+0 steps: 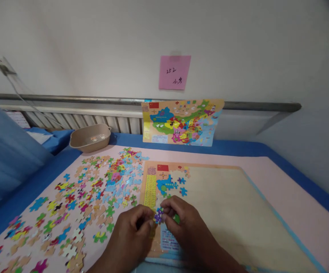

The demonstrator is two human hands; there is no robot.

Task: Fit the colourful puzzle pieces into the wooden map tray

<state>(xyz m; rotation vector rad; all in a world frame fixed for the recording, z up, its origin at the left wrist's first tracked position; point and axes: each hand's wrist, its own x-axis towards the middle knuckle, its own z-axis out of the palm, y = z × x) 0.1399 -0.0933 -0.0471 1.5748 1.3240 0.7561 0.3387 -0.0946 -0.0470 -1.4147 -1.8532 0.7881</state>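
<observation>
Between my two hands, above the left part of the puzzle board [215, 212], is a purple and blue puzzle piece [158, 216]. The thumb and fingers of my right hand [185, 222] pinch its right side. My left hand [134, 231] is closed too, its thumb and fingertips at the piece's left edge. Past my hands, joined blue pieces [164, 184] lie in the board's upper left, with a few loose blue pieces [183, 191] beside them. A flag and a yellow text column show along the board's left border. My hands hide part of its lower left.
Many loose puzzle pieces [73, 204] spread over the pink sheet [92, 231] on the left. A beige basin [90, 138] with a few pieces stands at the back left. A printed map picture [181, 123] leans upright against the wall rail [261, 106]. A blue curtain [7, 151] hangs far left.
</observation>
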